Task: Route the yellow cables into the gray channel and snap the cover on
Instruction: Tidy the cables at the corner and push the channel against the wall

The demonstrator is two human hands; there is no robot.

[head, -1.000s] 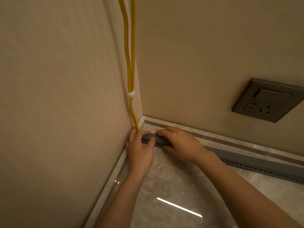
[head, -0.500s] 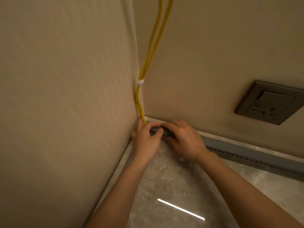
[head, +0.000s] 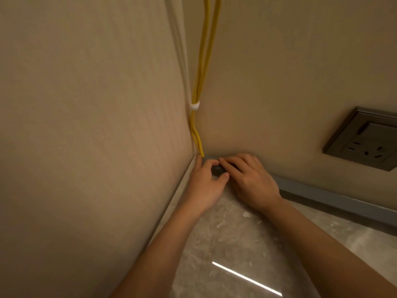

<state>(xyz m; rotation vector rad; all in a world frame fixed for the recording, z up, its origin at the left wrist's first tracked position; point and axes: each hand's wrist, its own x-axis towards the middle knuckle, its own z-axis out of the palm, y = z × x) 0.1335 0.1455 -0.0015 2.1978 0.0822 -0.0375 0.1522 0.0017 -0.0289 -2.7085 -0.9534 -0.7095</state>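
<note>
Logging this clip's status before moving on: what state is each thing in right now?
yellow cables: hang down the wall corner; lower ends vanish at the left hand.
white tie: wrapped round both cables.
gray channel: lies along the wall base; visible run looks covered, corner end hidden by hands.
left hand: fingers pinch the channel's corner end.
right hand: fingers lie flat on the channel.
wall socket: nothing plugged in.

Cables (head: 198, 87) hang in the corner (head: 182, 61); the channel (head: 322, 194) runs rightward against the wall (head: 279, 82).
</note>
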